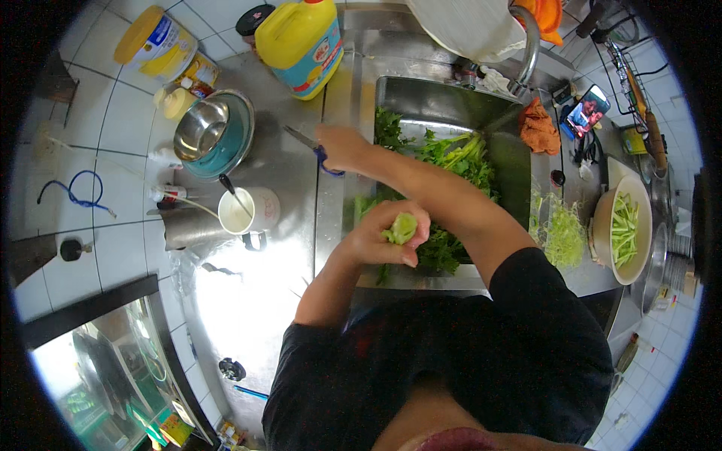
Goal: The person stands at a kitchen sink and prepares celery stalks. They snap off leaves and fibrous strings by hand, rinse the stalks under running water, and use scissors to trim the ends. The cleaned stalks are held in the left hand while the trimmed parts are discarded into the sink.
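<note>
Across the sink's left edge reaches my right hand [343, 147], closed around the blue handles of a pair of scissors [322, 155]. Their metal blades point to the upper left over the steel counter. My left hand [384, 234] grips a bunch of celery, its pale green base end [403, 228] facing up toward the camera; its stalks are mostly hidden by the hand. Below and beyond both arms, leafy celery [459, 155] lies in the stainless steel sink [451, 96]. My right forearm covers part of these greens.
Right of the sink are a heap of pale green shreds [564, 234], a cream bowl of cut green stalks [646, 237], an orange cloth [540, 127] and a phone [588, 113]. On the left stand a white mug [268, 209], nested metal bowls [248, 124] and a yellow jug [296, 39].
</note>
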A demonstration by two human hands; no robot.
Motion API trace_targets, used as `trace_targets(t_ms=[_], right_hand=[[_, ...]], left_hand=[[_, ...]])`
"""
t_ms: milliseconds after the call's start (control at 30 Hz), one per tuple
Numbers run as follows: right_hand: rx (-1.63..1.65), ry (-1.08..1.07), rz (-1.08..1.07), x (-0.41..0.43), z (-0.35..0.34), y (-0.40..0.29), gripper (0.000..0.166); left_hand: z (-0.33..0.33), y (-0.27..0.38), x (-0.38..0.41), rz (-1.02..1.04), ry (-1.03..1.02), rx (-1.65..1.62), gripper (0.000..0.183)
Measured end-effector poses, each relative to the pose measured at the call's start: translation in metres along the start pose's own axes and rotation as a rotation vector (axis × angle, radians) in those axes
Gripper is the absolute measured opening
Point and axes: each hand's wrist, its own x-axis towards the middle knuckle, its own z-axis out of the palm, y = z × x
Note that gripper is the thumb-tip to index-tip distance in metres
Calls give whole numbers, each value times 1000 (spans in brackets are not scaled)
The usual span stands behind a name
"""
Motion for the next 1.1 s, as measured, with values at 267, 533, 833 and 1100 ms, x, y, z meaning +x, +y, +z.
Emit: trace_targets(t_ms=[267,533,833,1100], right_hand=[[928,-273,-75,-34,-33,56,18],[1675,343,-87,-154,-71,178,60],[1154,569,164,-206,-71,126,61],[1027,645,301,-190,-69,122,23]], left_hand=[[-22,-20,60,-199,202,66,14],[-28,-109,196,86,793,588,43],[3,-94,183,117,856,1059,49],[-58,-93,189,-121,-101,443,38]])
